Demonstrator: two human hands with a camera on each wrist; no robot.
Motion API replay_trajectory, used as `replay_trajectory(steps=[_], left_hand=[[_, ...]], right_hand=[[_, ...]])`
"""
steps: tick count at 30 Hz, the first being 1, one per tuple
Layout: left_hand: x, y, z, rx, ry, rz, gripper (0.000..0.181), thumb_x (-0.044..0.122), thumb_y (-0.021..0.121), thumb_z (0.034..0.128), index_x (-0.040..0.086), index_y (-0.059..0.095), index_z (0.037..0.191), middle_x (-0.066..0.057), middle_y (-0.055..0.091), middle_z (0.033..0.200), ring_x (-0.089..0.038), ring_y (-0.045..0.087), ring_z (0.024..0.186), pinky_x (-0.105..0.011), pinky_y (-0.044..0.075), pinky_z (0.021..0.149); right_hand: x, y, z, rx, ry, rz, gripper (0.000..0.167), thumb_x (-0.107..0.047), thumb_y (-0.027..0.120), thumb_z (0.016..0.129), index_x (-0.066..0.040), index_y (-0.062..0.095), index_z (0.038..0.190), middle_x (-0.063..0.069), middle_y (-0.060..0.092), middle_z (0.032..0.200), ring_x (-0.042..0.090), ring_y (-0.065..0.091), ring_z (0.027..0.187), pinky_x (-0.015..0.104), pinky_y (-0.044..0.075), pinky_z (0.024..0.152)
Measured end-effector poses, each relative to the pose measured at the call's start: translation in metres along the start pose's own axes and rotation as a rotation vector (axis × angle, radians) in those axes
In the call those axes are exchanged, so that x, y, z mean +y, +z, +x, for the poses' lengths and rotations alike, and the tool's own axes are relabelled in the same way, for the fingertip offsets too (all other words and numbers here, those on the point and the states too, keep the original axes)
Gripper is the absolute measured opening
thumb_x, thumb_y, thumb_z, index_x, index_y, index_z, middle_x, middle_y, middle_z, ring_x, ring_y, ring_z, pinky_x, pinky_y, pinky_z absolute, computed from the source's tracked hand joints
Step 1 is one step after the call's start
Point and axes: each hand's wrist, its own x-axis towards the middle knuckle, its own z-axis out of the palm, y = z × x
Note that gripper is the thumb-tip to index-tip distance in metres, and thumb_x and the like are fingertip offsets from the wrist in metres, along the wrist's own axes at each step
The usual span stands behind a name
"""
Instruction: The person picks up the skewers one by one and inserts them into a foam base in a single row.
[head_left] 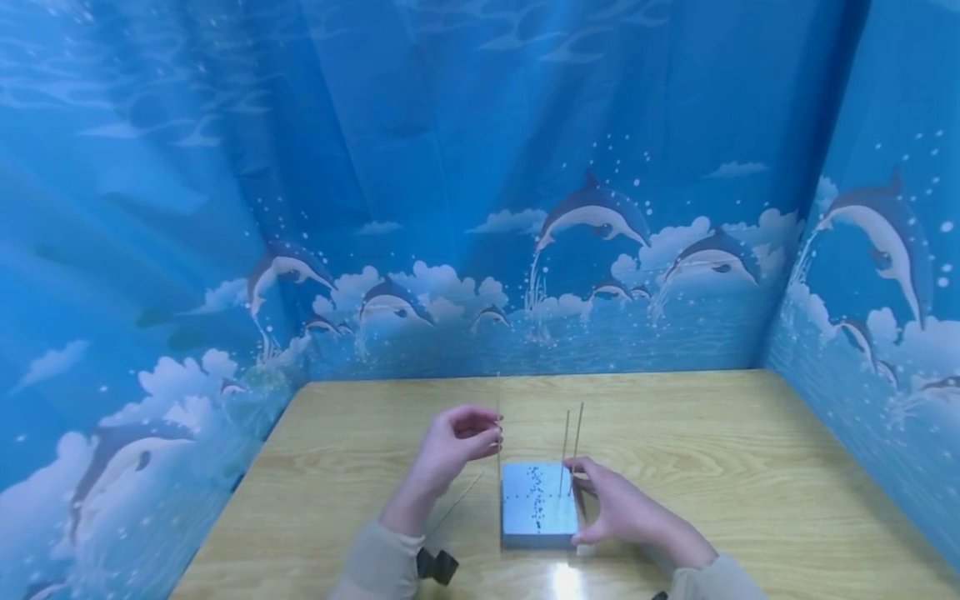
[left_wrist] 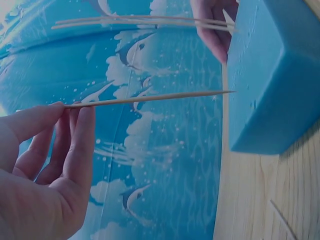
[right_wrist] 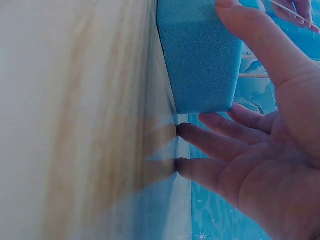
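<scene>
A blue foam block (head_left: pixel 521 518) with several small holes in its top lies on the table. Between thumb and fingertips my left hand (head_left: pixel 450 446) pinches a thin wooden skewer (left_wrist: pixel 155 97). In the left wrist view its pointed tip is close to the block's top face, near the left side; contact is hard to tell. Two more skewers (left_wrist: pixel 145 21) stand upright in the block's right part. My right hand (head_left: pixel 622 504) grips the block at its right side, thumb at the near corner and fingers farther back, with two fingertips touching the table.
Left of the block another skewer (head_left: pixel 456 502) lies on the wooden table (head_left: pixel 337 467). A small black object (head_left: pixel 437 567) is at the left sleeve. Blue dolphin-print sheets (head_left: pixel 450 167) wall in the table at the back and sides.
</scene>
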Motion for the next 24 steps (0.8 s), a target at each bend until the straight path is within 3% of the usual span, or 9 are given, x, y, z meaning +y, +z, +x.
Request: replay_trajectory(steps=[10, 24], left_hand=[[-0.001, 0.024, 0.001, 0.004, 0.029, -0.032, 0.027, 0.002, 0.069, 0.087, 0.001, 0.065, 0.114, -0.013, 0.069, 0.103, -0.018, 0.069, 0.09, -0.033, 0.061, 0.086], [-0.002, 0.05, -0.001, -0.009, 0.092, 0.08, 0.021, 0.01, 0.073, 0.0868, 0.009, 0.07, 0.107, -0.008, 0.072, 0.104, -0.018, 0.069, 0.096, -0.03, 0.06, 0.087]], right_hand=[[0.0, 0.0, 0.0, -0.004, 0.0, 0.007, 0.109, -0.028, 0.092, 0.056, 0.002, 0.036, 0.146, 0.025, 0.042, 0.15, 0.042, 0.053, 0.129, 0.059, 0.039, 0.11], [0.0, -0.002, 0.001, -0.006, -0.012, -0.001, 0.108, -0.029, 0.092, 0.057, 0.002, 0.037, 0.145, 0.025, 0.043, 0.15, 0.042, 0.054, 0.128, 0.059, 0.039, 0.11]])
